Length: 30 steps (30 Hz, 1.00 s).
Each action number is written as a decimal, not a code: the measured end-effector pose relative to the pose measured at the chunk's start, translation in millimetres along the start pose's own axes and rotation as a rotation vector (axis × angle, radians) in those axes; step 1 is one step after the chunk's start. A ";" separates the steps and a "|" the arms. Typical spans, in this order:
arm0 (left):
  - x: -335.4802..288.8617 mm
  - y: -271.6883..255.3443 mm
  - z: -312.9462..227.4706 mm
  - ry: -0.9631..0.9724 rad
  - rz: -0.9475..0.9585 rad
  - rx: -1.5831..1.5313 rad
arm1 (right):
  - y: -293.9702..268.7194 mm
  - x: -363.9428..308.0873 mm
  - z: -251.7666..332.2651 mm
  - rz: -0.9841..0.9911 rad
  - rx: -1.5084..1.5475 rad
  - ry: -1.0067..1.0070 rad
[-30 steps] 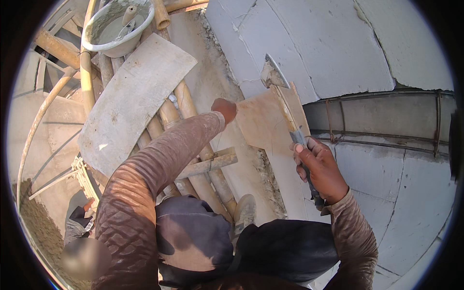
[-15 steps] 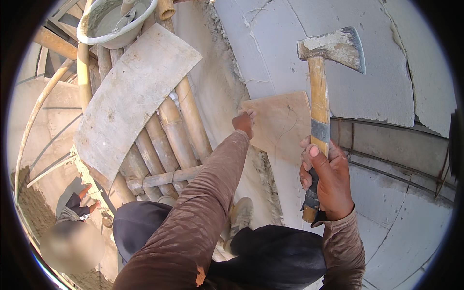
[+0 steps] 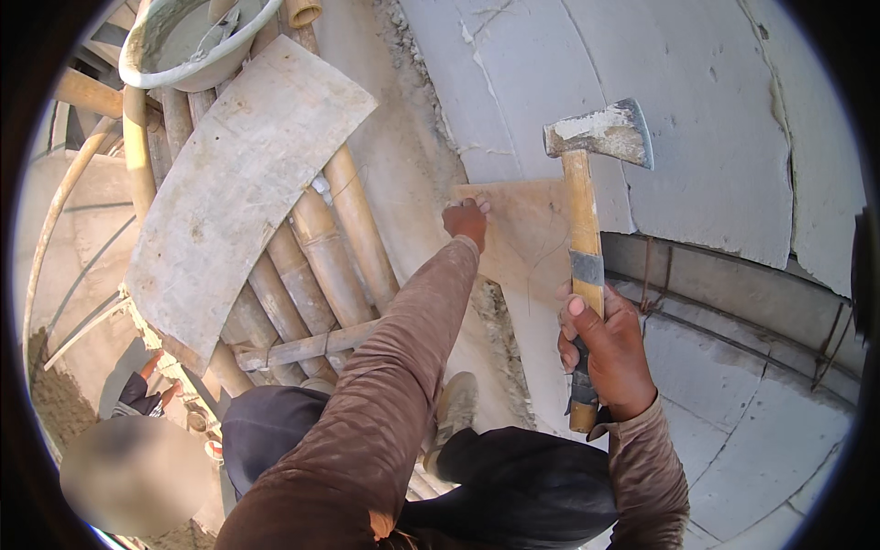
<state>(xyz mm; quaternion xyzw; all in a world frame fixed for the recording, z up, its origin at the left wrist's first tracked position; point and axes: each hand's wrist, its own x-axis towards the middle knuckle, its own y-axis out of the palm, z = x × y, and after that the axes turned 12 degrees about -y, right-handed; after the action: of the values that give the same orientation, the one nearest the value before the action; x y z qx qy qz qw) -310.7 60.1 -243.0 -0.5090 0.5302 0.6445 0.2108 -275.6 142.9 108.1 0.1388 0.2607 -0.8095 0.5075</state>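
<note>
Way left of the tan board [image 3: 527,225] and lower down, there's a co-worker [image 3: 137,394] bent over something I can't make out. Up and left of the board sits a white basin [image 3: 197,78] with grey wet mix [image 3: 170,44] in it and a trowel [image 3: 218,35] parked inside, probably so it stays handy. Between basin and board, a grey sheet [image 3: 243,183] lies over bamboo poles [image 3: 325,252], maybe as a patch of flat footing.

Left hand [image 3: 466,222] is right at the board's left edge, fingers curled; maybe steadying it, but can't tell if they're actually gripping. Just right of the board, the hatchet [image 3: 587,215] is held head up, blade facing right. Right hand [image 3: 614,357] is wrapped low around its taped handle, thumb along it, I'd guess for control. Pale blocks [image 3: 692,110] spread further right of the board.
</note>
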 end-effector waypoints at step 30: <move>75.9 -45.1 -21.5 -0.080 0.299 0.671 | -11.2 15.8 -21.5 0.079 -0.243 0.015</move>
<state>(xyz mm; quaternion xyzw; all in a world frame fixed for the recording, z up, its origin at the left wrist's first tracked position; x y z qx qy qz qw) -294.6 36.1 -329.2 -0.3029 0.7719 0.4779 0.2900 -293.5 147.0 85.8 0.0925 0.3551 -0.7500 0.5503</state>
